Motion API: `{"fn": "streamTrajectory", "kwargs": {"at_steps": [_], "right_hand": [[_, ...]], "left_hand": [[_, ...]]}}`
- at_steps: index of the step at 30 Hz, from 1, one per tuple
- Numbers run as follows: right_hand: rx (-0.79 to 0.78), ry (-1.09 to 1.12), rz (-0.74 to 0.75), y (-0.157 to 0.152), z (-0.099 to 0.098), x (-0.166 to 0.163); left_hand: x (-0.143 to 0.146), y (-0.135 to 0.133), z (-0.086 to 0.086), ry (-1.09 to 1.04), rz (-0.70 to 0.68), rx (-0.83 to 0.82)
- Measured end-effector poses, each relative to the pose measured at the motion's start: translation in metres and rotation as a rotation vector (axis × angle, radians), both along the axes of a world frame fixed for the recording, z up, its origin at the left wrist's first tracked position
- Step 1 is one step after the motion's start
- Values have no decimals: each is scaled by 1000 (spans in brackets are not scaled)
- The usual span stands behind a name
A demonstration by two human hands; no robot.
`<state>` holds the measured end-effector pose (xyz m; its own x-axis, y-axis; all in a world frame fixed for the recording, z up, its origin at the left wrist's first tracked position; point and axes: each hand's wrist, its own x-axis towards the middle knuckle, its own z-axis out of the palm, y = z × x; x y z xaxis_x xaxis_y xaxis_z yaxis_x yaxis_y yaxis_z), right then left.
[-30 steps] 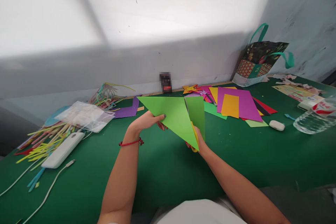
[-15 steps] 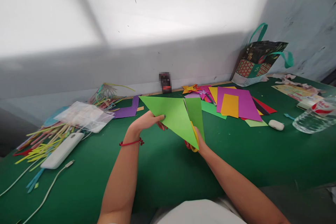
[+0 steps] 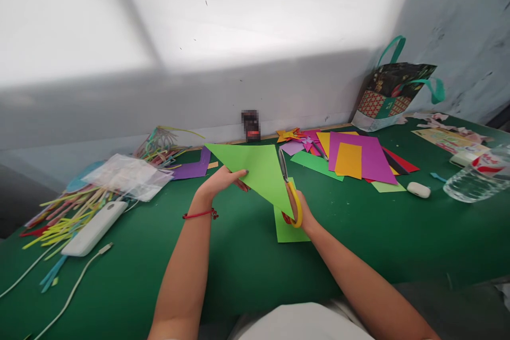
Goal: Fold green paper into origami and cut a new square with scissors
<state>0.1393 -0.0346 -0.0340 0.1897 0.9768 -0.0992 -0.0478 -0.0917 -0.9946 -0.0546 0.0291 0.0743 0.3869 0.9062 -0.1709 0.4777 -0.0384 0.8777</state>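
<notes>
My left hand (image 3: 225,180) pinches the lower left edge of a light green paper triangle (image 3: 255,167), thumb on top. Yellow-handled scissors (image 3: 295,204) are in my right hand (image 3: 303,212), with their blades pointing away from me along the triangle's right edge. Under the scissors and my right hand, a separate light green paper strip (image 3: 285,231) lies on the table, partly covered by the triangle and the hand. The fingers of my right hand are mostly hidden behind the handles and paper.
On the right are stacked coloured papers (image 3: 368,154), a white earbud case (image 3: 418,189), a plastic bottle (image 3: 476,178) and a patterned bag (image 3: 386,95). At left lie paper strips (image 3: 67,218), a clear plastic bag (image 3: 127,175), a white power bank (image 3: 95,228) and a cable (image 3: 79,281).
The right-hand piece of green paper has come apart from the triangle and dropped to the table below the scissors. The triangle has shifted slightly left.
</notes>
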Motion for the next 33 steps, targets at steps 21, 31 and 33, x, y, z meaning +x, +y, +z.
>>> {"fn": "streamTrajectory", "kwargs": {"at_steps": [21,31,33], "right_hand": [[-44,-1294,-122,45,45,111],[-249,-1204,-545,48,17,180],[-275,-1228,-528,48,15,187]], "left_hand": [[23,21,-96,-218,366,-229],[33,4,-107,-266,485,-73],[33,5,-108,-274,492,-72]]}}
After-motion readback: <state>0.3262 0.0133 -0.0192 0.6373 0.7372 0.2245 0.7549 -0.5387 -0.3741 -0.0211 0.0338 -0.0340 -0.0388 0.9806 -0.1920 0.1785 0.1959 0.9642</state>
